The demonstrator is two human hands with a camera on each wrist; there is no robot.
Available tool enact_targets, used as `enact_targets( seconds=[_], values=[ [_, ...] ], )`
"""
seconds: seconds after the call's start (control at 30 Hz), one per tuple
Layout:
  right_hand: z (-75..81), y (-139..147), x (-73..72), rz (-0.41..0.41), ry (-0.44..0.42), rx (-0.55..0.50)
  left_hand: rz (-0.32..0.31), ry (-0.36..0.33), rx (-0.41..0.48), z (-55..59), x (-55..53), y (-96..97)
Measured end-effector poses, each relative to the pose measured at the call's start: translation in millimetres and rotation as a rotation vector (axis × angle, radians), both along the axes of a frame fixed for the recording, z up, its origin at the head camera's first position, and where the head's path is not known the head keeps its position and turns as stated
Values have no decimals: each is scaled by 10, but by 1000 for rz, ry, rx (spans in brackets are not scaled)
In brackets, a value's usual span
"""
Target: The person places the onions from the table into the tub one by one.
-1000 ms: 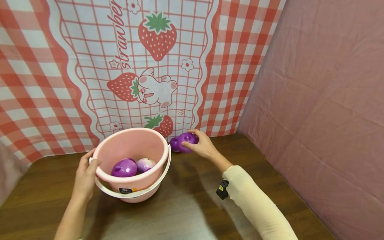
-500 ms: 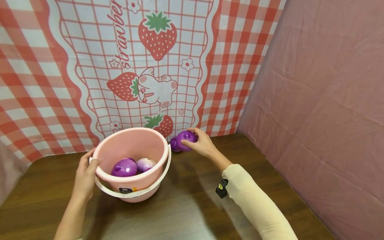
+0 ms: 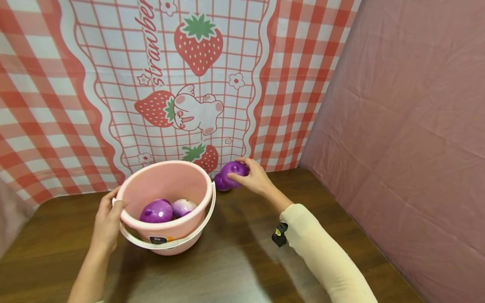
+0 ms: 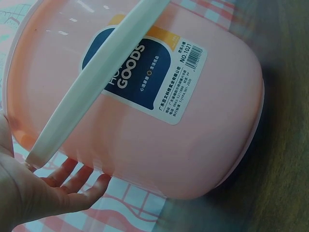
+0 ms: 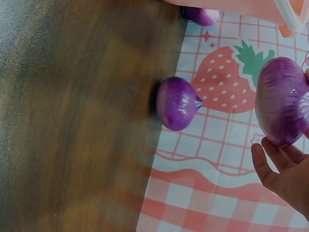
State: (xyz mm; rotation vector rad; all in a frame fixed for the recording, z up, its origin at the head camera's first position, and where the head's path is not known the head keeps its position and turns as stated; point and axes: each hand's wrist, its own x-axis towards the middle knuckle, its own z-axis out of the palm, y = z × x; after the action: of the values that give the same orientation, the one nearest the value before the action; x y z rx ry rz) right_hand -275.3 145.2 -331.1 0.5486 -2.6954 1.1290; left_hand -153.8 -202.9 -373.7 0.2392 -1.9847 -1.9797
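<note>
My left hand (image 3: 107,221) grips the left rim of a pink bucket (image 3: 166,168), thumb over the rim by the handle joint. In the left wrist view the bucket's labelled side (image 4: 203,145) shows, with the fingers against its outer wall. Inside the bucket lie a purple onion (image 3: 157,211) and a paler onion (image 3: 183,207). My right hand (image 3: 255,179) holds a purple onion (image 5: 280,101) between thumb and fingers, raised off the table right of the bucket. Behind it, another purple onion (image 3: 221,183) is partly hidden; the right wrist view shows a whole onion (image 5: 176,104) on the table.
The bucket's white handle (image 3: 170,244) hangs down its front. A further onion (image 5: 202,16) sits beside the bucket in the right wrist view. A strawberry-print cloth (image 3: 295,84) hangs behind the wooden table (image 3: 227,261); a pink cloth (image 3: 409,126) hangs at the right.
My right hand has lifted the onion slightly and shifted it a little to the left. The left hand and the bucket have stayed nearly still.
</note>
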Motion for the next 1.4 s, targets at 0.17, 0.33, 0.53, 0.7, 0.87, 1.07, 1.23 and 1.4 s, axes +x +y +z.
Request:
enact_targets(
  seconds=[0.17, 0.33, 0.53, 0.7, 0.87, 1.07, 1.23, 1.4],
  values=[
    [34, -6, 2, 4, -5, -2, -5, 6, 5, -2, 0, -3],
    [70, -20, 8, 3, -4, 2, -4, 6, 6, -3, -1, -4],
    [103, -42, -4, -1, 10, 12, -9, 8, 5, 0, 4, 0],
    [137, -64, -26, 11, 43, 10, -7, 10, 4, -4, 19, -1],
    [204, -91, -14, 22, 19, -1, -1, -2, -2, 7, 14, 0],
    [269, -121, -11, 27, 28, 11, -3, 6, -1, 1, 20, -2],
    [294, -155, -15, 40, 46, 19, -1, 12, 2, 2, 16, -1],
    [322, -194, -2, 50, 68, 30, 5, 8, 10, 7, 7, 7]
  ],
)
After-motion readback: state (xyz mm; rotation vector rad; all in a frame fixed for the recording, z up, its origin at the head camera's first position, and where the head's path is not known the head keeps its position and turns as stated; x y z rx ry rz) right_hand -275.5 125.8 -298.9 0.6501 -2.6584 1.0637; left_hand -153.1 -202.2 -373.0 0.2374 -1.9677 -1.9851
